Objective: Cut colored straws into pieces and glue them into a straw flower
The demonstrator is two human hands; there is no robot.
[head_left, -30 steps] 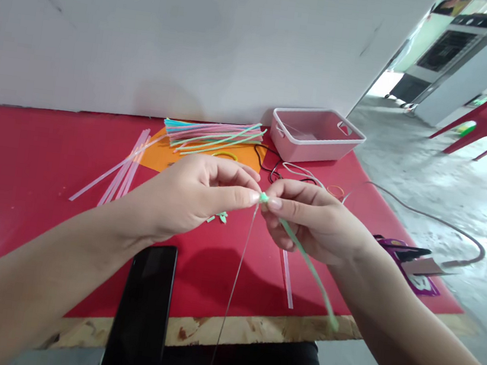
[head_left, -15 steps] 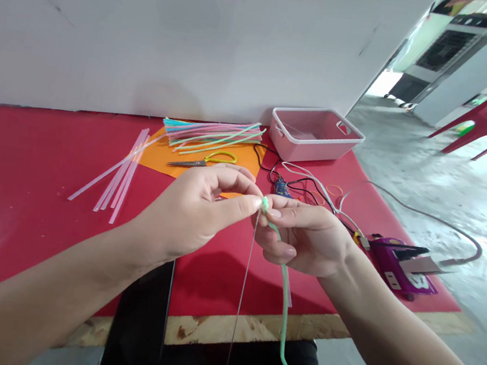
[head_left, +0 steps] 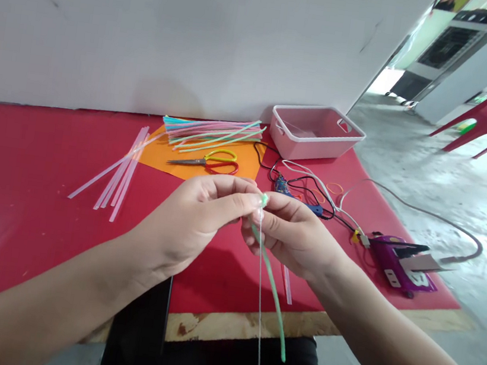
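A green pipe cleaner hangs between my hands, its upper end bunched into a small green knot at the fingertips. My left hand is closed, pinching that knot between thumb and forefinger. From the other side my right hand is closed on the pipe cleaner just below the knot, its lower fingers curled around it. A thin pale string drops from the pinch point past my lap; its upper end is hidden by the fingers. Beyond my left hand lie scissors with one yellow and one red handle.
An orange sheet bears a bundle of coloured pipe cleaners. Pink translucent strips lie left, another strip near the front edge. A pink basket, tangled cables and a purple power strip occupy the right.
Both hands have turned slightly and drawn closer together. The string's lower end has swung right, now crossing in front of the pipe cleaner. The scissors' red handle has come into sight.
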